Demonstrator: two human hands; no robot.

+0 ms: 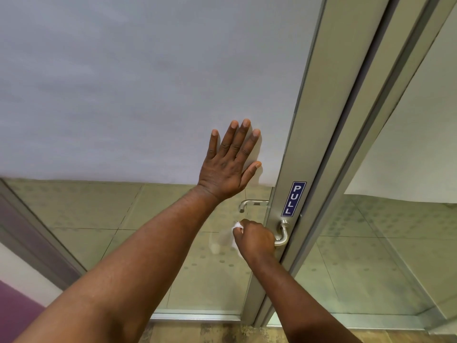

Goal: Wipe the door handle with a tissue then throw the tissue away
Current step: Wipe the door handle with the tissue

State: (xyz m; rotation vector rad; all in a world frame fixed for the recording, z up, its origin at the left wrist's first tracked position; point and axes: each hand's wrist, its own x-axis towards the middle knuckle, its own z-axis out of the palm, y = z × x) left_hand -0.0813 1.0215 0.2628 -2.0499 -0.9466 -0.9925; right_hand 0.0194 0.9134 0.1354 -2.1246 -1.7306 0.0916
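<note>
A silver lever door handle (283, 235) sticks out from the metal stile of a glass door (148, 95). My right hand (256, 240) is closed around the lever with a white tissue (237, 226) bunched in it; most of the lever is hidden under the fist. A bit of tissue shows at the left of my knuckles. My left hand (231, 162) lies flat with fingers spread on the frosted part of the glass, above and left of the handle.
A blue PULL sign (294, 199) is stuck on the stile just above the handle. A second handle (249, 205) shows through the clear lower glass on the far side. The door frame (366, 120) runs up on the right; tiled floor lies beyond.
</note>
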